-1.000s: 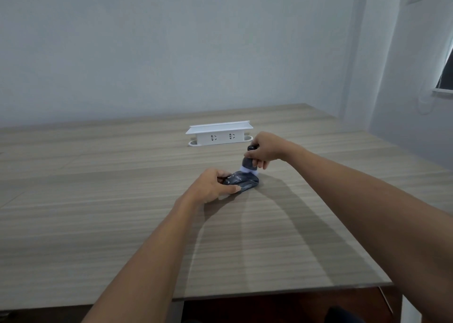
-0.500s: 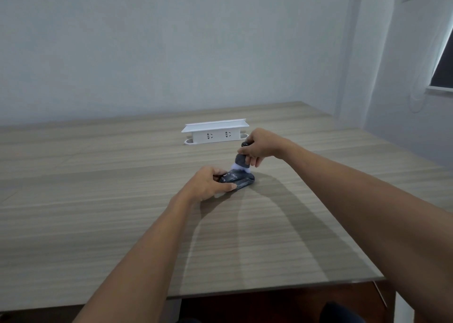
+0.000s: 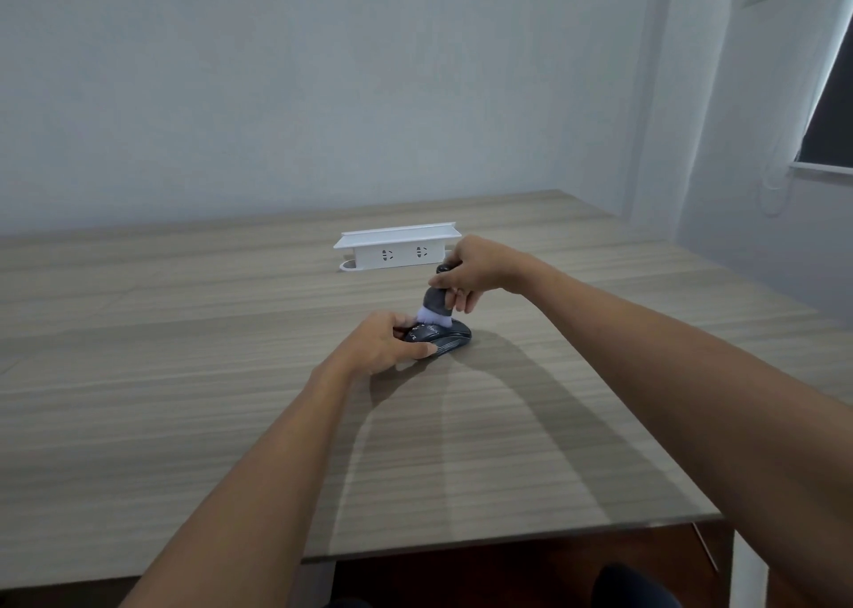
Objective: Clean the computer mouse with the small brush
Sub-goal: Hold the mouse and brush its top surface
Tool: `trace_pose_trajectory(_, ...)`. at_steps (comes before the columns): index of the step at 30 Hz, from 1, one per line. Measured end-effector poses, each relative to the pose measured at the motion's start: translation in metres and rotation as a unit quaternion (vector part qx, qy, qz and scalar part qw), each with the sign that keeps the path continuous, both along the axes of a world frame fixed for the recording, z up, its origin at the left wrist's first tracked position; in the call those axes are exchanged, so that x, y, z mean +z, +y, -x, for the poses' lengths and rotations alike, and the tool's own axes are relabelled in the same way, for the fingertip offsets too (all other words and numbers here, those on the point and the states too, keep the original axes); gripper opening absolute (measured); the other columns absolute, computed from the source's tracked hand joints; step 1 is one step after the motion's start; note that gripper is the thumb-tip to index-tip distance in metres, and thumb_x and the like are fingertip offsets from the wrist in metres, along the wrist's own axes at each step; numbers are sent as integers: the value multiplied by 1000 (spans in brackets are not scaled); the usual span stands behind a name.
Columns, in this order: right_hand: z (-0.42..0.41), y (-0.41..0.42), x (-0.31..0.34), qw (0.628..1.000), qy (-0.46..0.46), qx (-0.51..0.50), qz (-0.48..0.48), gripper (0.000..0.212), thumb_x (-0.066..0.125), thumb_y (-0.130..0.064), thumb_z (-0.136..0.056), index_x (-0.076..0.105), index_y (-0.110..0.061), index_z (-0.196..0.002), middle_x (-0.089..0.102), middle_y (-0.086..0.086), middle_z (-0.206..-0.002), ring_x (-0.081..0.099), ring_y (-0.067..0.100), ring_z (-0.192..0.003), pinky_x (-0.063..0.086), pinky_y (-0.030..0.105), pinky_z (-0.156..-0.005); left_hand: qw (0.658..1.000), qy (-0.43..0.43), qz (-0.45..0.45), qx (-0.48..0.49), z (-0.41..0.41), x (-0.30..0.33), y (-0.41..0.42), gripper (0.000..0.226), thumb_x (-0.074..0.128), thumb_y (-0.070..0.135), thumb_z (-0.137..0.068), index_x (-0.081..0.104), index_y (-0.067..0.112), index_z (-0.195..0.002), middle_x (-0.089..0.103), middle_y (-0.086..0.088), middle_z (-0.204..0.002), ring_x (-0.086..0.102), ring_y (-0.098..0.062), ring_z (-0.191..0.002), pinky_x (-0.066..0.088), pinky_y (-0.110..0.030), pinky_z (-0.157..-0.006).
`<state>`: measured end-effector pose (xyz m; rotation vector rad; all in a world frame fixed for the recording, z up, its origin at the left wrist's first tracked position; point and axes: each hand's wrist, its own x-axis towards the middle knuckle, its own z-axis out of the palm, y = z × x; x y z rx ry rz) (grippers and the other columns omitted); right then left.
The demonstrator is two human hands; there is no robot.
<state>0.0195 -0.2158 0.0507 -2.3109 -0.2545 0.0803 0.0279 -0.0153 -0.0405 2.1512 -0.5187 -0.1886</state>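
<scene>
Head view: the left hand (image 3: 379, 348) grips the dark mouse (image 3: 441, 337) on the wooden counter (image 3: 184, 376) while the right hand (image 3: 466, 270) holds the small brush (image 3: 435, 305), bristles touching the mouse, near a white socket box (image 3: 399, 252).

Both my bare forearms reached forward and converged ahead of me. My left hand (image 3: 378, 346) lay low, knuckles up, fingers curled and thumb stretched forward along what it gripped. My right hand (image 3: 466, 270) was raised above and just beyond it, wrist bent, fingers curled downward and pinching what it held.
</scene>
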Motion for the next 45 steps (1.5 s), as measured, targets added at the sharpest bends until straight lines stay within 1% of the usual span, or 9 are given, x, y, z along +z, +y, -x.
trace_pose_trajectory(4, -1, -9, -5, 998, 5, -35, 42, 21, 60, -10, -97, 69, 10, -93, 73, 13, -67, 69, 19, -49, 59, 30, -50, 1000, -9, -8, 1, 3, 2, -1, 35, 82, 29, -77, 75, 19, -109, 78, 3, -95, 71, -10, -82, 55, -29, -81)
trace_pose_trajectory(8, 0, -21, -16, 993, 10, -68, 97, 25, 58, -10, -98, 69, 11, -93, 76, 17, -73, 72, 25, -53, 63, 36, -60, 1000, -23, -19, 0, 7, 5, -3, 31, 80, 25, -80, 74, 18, -110, 77, 4, -95, 67, -3, -77, 49, -15, -72)
trace_pose_trajectory(10, 2, -22, -16, 996, 12, -66, 56, 25, 58, -9, -97, 70, 14, -94, 75, 17, -70, 74, 28, -59, 63, 36, -59, 999, -24, -23, 1, 6, 4, -3, 33, 81, 26, -80, 74, 17, -111, 77, 3, -96, 67, -5, -79, 49, -16, -72)
trace_pose_trajectory(16, 13, -14, -5, 997, 30, -20, -66, 20, 62, -11, -97, 68, 6, -89, 71, 14, -65, 66, 19, -46, 57, 28, -50, 999, -20, -31, 6, 0, 2, -1, 38, 81, 32, -78, 73, 21, -114, 77, 3, -98, 71, -12, -87, 54, -26, -83)
trace_pose_trajectory(22, 14, -24, -15, 996, 3, -85, 20, 25, 54, -4, -96, 69, 13, -86, 74, 22, -73, 70, 25, -51, 61, 31, -51, 999, -32, -21, 2, 4, 1, -2, 30, 80, 28, -79, 75, 19, -108, 78, 2, -94, 70, -11, -83, 53, -29, -83)
trace_pose_trajectory(30, 19, -11, -10, 998, 4, -40, -49, 22, 56, -6, -95, 67, 1, -77, 71, 15, -64, 66, 18, -44, 55, 26, -46, 999, -33, -31, 16, 2, -1, -3, 38, 80, 32, -79, 73, 21, -114, 77, 3, -98, 71, -13, -89, 54, -28, -83)
trace_pose_trajectory(35, 21, -23, -15, 995, -3, -73, 66, 28, 53, -5, -90, 69, 3, -68, 76, 21, -72, 70, 28, -53, 58, 27, -48, 999, -39, -18, 12, 3, -3, -3, 34, 80, 32, -78, 75, 21, -110, 78, 5, -94, 72, -14, -89, 55, -31, -86)
trace_pose_trajectory(40, 20, -21, -17, 999, -7, -47, 8, 24, 56, -4, -90, 68, 17, -89, 73, 15, -62, 69, 22, -47, 54, 25, -44, 999, -42, -25, 14, -1, -5, -2, 38, 81, 37, -75, 75, 22, -109, 78, 3, -93, 71, -12, -83, 55, -33, -83)
trace_pose_trajectory(45, 22, -13, -6, 1000, 3, -12, 0, 22, 57, -6, -92, 67, 14, -93, 73, 15, -65, 68, 21, -47, 54, 26, -46, 998, -44, -41, 22, -1, -3, -3, 34, 80, 38, -77, 75, 23, -107, 78, 1, -92, 69, -12, -80, 53, -30, -78)
